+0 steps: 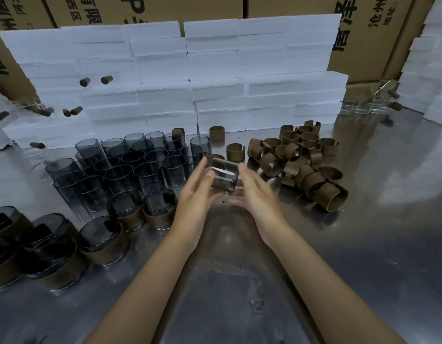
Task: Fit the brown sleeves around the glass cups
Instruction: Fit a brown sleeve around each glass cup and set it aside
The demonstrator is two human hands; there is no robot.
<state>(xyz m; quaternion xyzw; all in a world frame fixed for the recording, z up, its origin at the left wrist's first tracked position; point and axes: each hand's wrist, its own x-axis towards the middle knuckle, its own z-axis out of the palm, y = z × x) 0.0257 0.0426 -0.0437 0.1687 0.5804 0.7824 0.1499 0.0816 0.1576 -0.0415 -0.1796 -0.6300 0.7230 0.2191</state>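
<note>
One smoky glass cup (223, 177) sits lifted between my two hands over the middle of the steel table (364, 244), tipped on its side; I judge the current step to be working a brown sleeve onto it, though motion blur keeps me from saying whether the brown band at its lower part is already wrapped round the glass or only lying behind it; my left hand (198, 192) cups the cup's left side with fingers curled against it and the thumb up near the rim; my right hand (252, 192) holds the right side, fingers bent under and round it, thumb on top; both hands are closed onto the cup rather than spread.

Progress looks modest to me: a handful of finished cups (66, 239), each wearing its sleeve low on the body, stand in a group at the near left; just behind them a much larger block of bare glass cups (130, 167) waits, standing close together; to the right, well apart from the bare cups, a loose heap of brown sleeves (301, 165) lies tangled, with a few strays (236, 152) nearer the centre; so most of the work remains.

Behind everything, white foam boxes (190, 78) are stacked like a wall against cardboard cartons (369, 33).
</note>
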